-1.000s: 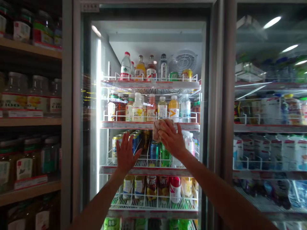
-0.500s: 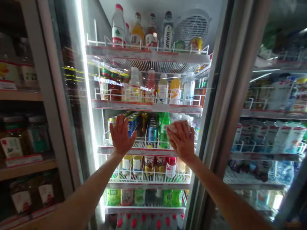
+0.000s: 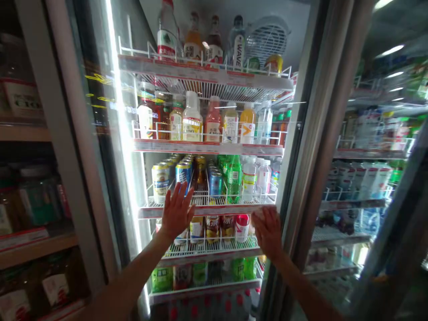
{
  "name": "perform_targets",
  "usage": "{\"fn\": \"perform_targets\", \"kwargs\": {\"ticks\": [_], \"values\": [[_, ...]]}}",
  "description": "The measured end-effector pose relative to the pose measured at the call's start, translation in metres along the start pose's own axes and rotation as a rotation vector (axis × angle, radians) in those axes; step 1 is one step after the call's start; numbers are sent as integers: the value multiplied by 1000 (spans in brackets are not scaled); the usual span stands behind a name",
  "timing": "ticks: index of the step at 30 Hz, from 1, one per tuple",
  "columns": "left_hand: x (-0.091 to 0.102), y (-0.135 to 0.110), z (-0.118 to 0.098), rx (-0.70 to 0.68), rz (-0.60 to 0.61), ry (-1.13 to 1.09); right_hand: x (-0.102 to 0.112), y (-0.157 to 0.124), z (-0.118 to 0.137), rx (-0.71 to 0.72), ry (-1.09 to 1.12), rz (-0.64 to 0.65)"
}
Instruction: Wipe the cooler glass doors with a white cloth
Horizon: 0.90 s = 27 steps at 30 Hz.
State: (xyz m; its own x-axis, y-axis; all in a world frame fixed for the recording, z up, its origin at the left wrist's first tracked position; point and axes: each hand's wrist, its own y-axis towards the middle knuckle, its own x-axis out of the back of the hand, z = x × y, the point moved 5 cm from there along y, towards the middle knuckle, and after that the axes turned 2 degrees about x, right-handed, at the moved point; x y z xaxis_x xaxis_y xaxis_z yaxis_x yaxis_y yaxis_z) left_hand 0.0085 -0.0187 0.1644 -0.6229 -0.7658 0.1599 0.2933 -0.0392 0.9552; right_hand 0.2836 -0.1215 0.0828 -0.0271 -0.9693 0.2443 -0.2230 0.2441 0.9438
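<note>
A bright light strip (image 3: 122,111) runs up the left side of the lit cooler. On its top shelf (image 3: 207,72), a red-capped bottle (image 3: 167,40) stands left, with a dark WAVE bottle (image 3: 238,47) and a yellow can (image 3: 274,63) farther right, before a round fan grille (image 3: 267,38). Lower, blue cans (image 3: 216,183) sit left of green bottles (image 3: 233,176). A wooden shelf (image 3: 23,133) fills the left edge; more drinks (image 3: 366,176) stand far right.
</note>
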Motion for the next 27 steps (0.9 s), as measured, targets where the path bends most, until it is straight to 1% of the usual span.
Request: {"fn": "perform_targets", "kwargs": {"ticks": [3,4,5,6,7,8,10,11,12,13,14,15,17,18,19,20,21,22,24,25,26,27], "values": [[1,-7,-1,-10,5,-1,12,80,-22,-98,-24,-136],[1,-11,-2,-7,19,-2,15,101,-24,-127,-19,-188],[2,-17,-2,-3,41,-7,15,114,-19,-134,-2,-212],[3,-25,-3,-2,68,-16,12,117,-8,-116,19,-203],[5,-35,-4,-5,96,-28,7,110,10,-68,43,-162],[7,-48,-5,-11,120,-39,0,94,33,11,72,-92],[12,-74,-5,-33,146,-56,-14,52,79,221,114,62],[15,-86,-4,-46,147,-60,-19,34,95,319,136,111],[16,-97,-3,-58,143,-63,-23,24,104,371,142,128],[16,-106,-1,-67,136,-65,-25,24,106,389,141,121],[15,-114,1,-71,128,-64,-26,34,101,359,128,91],[14,-121,4,-75,115,-58,-24,52,93,305,117,36],[12,-133,11,-56,71,-25,-21,90,75,85,69,-89],[12,-140,16,-27,44,3,-20,101,74,14,61,-148],[12,-148,22,13,17,35,-23,103,81,-2,70,-162],[13,-157,28,56,-7,65,-29,95,95,20,89,-149],[14,-168,34,95,-24,90,-38,78,115,95,118,-109],[15,-179,39,127,-30,109,-48,53,140,210,150,-43],[17,-201,46,146,-31,129,-67,-3,188,487,204,74],[17,-211,47,146,-33,134,-74,-22,203,577,208,98],[17,-220,48,146,-37,136,-77,-31,211,609,199,86],[17,-228,49,149,-43,135,-78,-26,210,565,177,38]]}}
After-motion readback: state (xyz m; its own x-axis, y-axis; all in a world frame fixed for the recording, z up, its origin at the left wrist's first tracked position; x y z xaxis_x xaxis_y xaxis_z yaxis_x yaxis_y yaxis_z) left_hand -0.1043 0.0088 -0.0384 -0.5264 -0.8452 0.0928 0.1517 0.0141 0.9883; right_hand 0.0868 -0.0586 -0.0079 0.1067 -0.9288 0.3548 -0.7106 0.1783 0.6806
